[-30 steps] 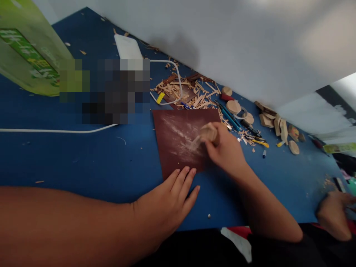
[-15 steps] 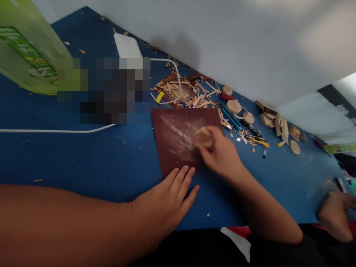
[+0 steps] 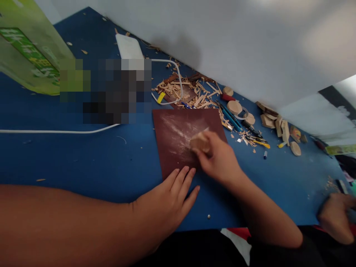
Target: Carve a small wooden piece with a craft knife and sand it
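Note:
A dark red-brown sheet of sandpaper (image 3: 167,148) lies flat on the blue table (image 3: 97,159), streaked with pale dust across its middle. My right hand (image 3: 219,155) grips a small wooden block (image 3: 199,143) between thumb and fingers, its underside against the sheet. The block is slightly blurred, and its lower face is hidden. My left hand (image 3: 172,193) rests flat with fingers stretched out, the fingertips on the sheet's near edge and the palm on the table.
Wood shavings (image 3: 200,91) are heaped behind the sheet. Blue pens (image 3: 229,115), a yellow cutter (image 3: 261,143) and wooden pieces (image 3: 274,120) lie to the right. A white cable (image 3: 61,131) and green bag (image 3: 36,55) are left. Another person's arm (image 3: 335,218) is at far right.
My right hand has drawn the wooden block slightly toward me and to the left over the sandpaper. My left hand stays on the near edge.

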Action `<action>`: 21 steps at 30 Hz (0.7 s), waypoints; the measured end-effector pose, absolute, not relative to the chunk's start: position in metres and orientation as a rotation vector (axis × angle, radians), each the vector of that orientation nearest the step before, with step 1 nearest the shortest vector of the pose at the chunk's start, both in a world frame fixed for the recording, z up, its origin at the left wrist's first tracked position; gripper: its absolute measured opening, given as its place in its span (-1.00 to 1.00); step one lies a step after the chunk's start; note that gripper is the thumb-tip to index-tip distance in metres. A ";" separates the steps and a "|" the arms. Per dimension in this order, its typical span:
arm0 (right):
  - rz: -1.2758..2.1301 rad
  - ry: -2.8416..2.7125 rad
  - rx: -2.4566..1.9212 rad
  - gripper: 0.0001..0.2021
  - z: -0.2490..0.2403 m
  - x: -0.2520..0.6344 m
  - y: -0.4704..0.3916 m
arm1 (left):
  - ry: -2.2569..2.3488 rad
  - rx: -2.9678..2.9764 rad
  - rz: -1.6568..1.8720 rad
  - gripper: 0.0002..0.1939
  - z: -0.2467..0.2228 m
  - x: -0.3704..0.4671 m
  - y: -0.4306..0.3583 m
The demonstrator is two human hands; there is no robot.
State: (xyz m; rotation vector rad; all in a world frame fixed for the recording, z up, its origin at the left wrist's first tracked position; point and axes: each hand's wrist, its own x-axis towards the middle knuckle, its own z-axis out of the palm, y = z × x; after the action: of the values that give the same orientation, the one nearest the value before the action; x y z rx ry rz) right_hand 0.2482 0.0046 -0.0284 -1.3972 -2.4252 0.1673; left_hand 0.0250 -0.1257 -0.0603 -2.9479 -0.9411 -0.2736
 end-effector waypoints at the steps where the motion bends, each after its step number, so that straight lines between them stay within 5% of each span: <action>1: 0.120 -2.374 -1.450 -0.58 -0.028 0.249 0.006 | -0.928 -2.955 -0.257 0.17 -0.061 0.025 -0.126; 21: 0.124 -2.425 -1.389 -0.62 -0.029 0.246 0.007 | -0.945 -2.963 -0.282 0.00 -0.057 0.024 -0.124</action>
State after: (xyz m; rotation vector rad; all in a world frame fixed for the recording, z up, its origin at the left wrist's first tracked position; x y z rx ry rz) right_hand 0.2463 0.0067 -0.0294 -1.3886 -2.4254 0.1237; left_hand 0.0242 -0.1243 -0.0571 -2.9629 -0.9447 -0.2818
